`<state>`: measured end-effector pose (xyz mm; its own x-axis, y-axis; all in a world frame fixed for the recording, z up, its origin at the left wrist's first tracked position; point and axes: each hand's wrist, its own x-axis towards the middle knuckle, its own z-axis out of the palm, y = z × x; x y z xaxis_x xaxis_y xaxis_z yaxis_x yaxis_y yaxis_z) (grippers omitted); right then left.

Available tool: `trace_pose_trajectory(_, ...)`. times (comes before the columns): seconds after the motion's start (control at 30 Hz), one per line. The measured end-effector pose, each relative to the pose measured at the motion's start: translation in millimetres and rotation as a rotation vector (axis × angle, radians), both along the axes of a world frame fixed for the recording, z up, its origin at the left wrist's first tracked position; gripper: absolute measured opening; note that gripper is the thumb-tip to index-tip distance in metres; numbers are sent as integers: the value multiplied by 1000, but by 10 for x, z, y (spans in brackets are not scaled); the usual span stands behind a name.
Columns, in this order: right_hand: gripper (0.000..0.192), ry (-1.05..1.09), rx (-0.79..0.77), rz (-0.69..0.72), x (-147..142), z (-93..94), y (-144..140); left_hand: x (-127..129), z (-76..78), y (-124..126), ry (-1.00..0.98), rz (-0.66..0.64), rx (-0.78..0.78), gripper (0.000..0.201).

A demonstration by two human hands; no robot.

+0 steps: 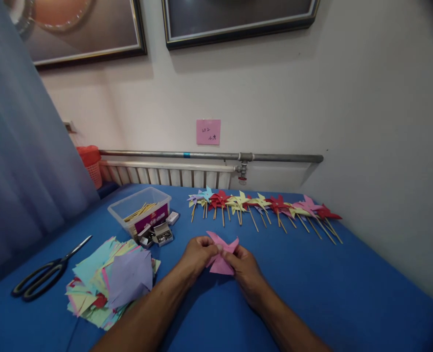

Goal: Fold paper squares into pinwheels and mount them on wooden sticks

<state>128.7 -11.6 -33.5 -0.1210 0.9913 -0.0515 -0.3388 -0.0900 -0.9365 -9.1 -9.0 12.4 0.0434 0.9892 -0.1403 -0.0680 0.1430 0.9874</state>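
Observation:
Both my hands meet over the middle of the blue table (311, 293). My left hand (197, 255) and my right hand (246, 268) pinch a pink paper pinwheel (221, 254) between their fingertips, its folded points sticking up and out. The pinwheel has no stick on it that I can see. Behind it, a row of finished paper pinwheels on wooden sticks (263, 208) lies along the far edge of the table.
A pile of coloured paper squares (113, 281) lies at the left, with black-handled scissors (43, 276) beyond it. A clear plastic box of wooden sticks (141, 210) and small boxes of pins (161, 235) stand behind the pile. The wall and radiator run along the back.

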Motion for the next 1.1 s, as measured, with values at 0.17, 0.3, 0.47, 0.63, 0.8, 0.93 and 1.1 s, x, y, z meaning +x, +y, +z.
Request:
trace_pose_trajectory(0.17, 40, -14, 23, 55, 8, 73, -12, -23, -2, -8, 3, -26, -64, 31)
trace_pose_trajectory(0.3, 41, -36, 76, 38, 17, 87, -6, -20, -36, 6, -77, 38, -75, 29)
trace_pose_trajectory(0.47, 66, -217, 253, -7, 14, 117, -85, -40, -61, 55, -263, 136, -108, 26)
trace_pose_trajectory(0.63, 45, -559, 458, -87, 11, 197, -216, -51, -76, 64, -290, 161, -83, 24)
trace_pose_trajectory(0.8, 14, -598, 509, -115, 35, 250, -203, -13, -82, 35, -236, 122, -92, 26)
trace_pose_trajectory(0.93, 25, -495, 440, -124, 64, 220, -125, 10, -75, 20, -229, 97, -95, 20)
trace_pose_trajectory(1.1, 33, -348, 256, -104, 70, 166, -77, 9, -72, 15, -205, 48, -75, 11)
